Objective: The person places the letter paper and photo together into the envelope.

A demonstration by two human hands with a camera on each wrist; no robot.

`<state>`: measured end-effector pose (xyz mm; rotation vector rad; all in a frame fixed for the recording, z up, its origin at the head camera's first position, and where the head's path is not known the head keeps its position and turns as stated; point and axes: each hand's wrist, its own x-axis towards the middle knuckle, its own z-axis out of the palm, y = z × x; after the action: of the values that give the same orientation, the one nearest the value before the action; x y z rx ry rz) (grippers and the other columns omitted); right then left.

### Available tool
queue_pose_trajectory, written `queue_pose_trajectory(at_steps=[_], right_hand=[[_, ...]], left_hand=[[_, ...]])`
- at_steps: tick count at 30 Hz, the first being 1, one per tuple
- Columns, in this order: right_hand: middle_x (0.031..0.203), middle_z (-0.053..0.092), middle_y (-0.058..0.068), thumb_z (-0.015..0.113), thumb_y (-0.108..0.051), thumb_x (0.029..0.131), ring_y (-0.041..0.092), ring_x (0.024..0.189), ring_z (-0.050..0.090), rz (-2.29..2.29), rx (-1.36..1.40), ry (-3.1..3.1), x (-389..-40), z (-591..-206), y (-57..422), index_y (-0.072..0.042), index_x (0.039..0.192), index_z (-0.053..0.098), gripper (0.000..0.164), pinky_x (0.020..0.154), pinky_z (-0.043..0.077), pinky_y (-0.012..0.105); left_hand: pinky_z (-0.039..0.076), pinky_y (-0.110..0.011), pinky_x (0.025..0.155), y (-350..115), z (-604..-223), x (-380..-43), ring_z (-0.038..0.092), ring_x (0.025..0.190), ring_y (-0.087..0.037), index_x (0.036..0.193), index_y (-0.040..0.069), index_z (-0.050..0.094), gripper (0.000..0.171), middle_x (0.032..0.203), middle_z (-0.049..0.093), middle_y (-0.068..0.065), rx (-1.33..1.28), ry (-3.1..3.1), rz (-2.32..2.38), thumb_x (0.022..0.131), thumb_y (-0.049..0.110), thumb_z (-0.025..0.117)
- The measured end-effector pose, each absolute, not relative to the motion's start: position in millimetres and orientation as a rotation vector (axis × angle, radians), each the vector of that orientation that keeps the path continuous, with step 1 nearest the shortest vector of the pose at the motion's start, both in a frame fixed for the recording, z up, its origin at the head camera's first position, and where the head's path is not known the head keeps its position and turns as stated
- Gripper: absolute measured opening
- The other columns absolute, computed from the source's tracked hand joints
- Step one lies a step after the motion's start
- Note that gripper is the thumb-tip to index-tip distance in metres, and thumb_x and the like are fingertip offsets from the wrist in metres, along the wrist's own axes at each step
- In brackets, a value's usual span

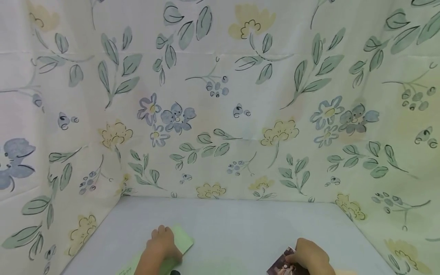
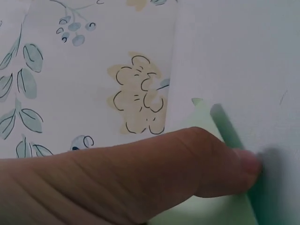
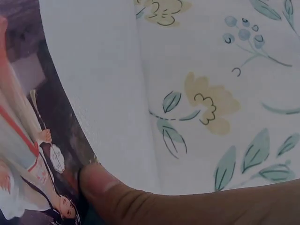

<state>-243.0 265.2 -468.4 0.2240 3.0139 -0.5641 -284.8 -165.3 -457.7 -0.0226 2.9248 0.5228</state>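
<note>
Low in the head view, before a floral cloth, the left hand grips a green paper on the left of the tabletop, while the right hand pinches a card on the right. From the left wrist, the left thumb lies across the paper, its tip at the edge; from the right wrist, the right thumb presses the card's edge, near a printed figure.
</note>
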Motion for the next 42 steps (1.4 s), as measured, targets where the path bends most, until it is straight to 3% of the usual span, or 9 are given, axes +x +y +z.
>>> queue_pose_trajectory(at_steps=[5,9,14,18,21,29,42], right_hand=[[0.063,0.053,0.002,0.073,-0.022,0.076,0.02,0.058,0.05,-0.567,0.245,3.047,-241.7,-464.0,266.0,-0.006,0.072,0.058,0.023,0.05,0.044,0.037],[0.067,0.056,0.003,0.069,-0.017,0.079,0.02,0.061,0.052,-0.61,0.265,3.04,-242.5,-458.7,268.5,-0.006,0.075,0.059,0.015,0.05,0.045,0.039],[0.075,0.06,0.007,0.067,-0.018,0.083,0.022,0.066,0.054,-0.666,0.279,3.008,-245.1,-454.2,273.8,-0.005,0.08,0.062,0.014,0.054,0.046,0.043],[0.077,0.061,0.008,0.066,-0.019,0.083,0.024,0.069,0.055,-0.714,0.297,2.988,-245.6,-451.0,276.4,-0.003,0.08,0.063,0.016,0.056,0.047,0.044],[0.078,0.061,0.01,0.066,-0.02,0.083,0.025,0.07,0.056,-0.748,0.302,2.99,-245.1,-448.5,277.7,-0.001,0.082,0.063,0.019,0.056,0.048,0.044],[0.082,0.062,0.013,0.056,-0.012,0.083,0.024,0.07,0.056,-0.78,0.275,3.036,-245.9,-444.2,278.1,0.001,0.086,0.063,0.015,0.058,0.048,0.046],[0.083,0.062,0.012,0.053,-0.01,0.078,0.025,0.072,0.056,-0.855,0.237,3.062,-245.5,-435.5,274.3,-0.002,0.085,0.061,0.014,0.059,0.047,0.045]], left_hand=[[0.037,-0.063,0.088,-165.3,-455.7,-286.3,0.039,0.096,-0.038,0.12,-0.015,0.044,0.092,0.103,0.042,-0.023,-0.002,2.923,0.572,0.052,0.029,0.086],[0.027,-0.069,0.095,-166.3,-454.3,-284.2,0.038,0.104,-0.044,0.126,-0.013,0.042,0.096,0.109,0.042,-0.026,0.02,2.933,0.605,0.05,0.027,0.087],[0.015,-0.073,0.098,-167.3,-455.9,-283.2,0.034,0.112,-0.05,0.134,-0.006,0.041,0.101,0.116,0.04,-0.028,0.036,2.923,0.619,0.05,0.027,0.087],[0.011,-0.074,0.098,-166.9,-458.9,-285.0,0.035,0.115,-0.05,0.137,0.0,0.042,0.101,0.118,0.042,-0.026,0.058,2.908,0.606,0.05,0.026,0.087],[0.009,-0.074,0.099,-165.5,-460.6,-286.7,0.033,0.119,-0.052,0.137,-0.001,0.041,0.1,0.124,0.041,-0.029,0.09,2.893,0.603,0.052,0.025,0.086],[0.011,-0.07,0.102,-160.2,-461.4,-288.3,0.03,0.124,-0.053,0.133,-0.014,0.037,0.1,0.127,0.04,-0.032,0.188,2.895,0.601,0.054,0.024,0.085],[0.011,-0.071,0.102,-137.9,-466.9,-290.7,0.026,0.132,-0.046,0.137,-0.007,0.036,0.098,0.139,0.037,-0.025,0.41,2.853,0.56,0.057,0.025,0.083]])
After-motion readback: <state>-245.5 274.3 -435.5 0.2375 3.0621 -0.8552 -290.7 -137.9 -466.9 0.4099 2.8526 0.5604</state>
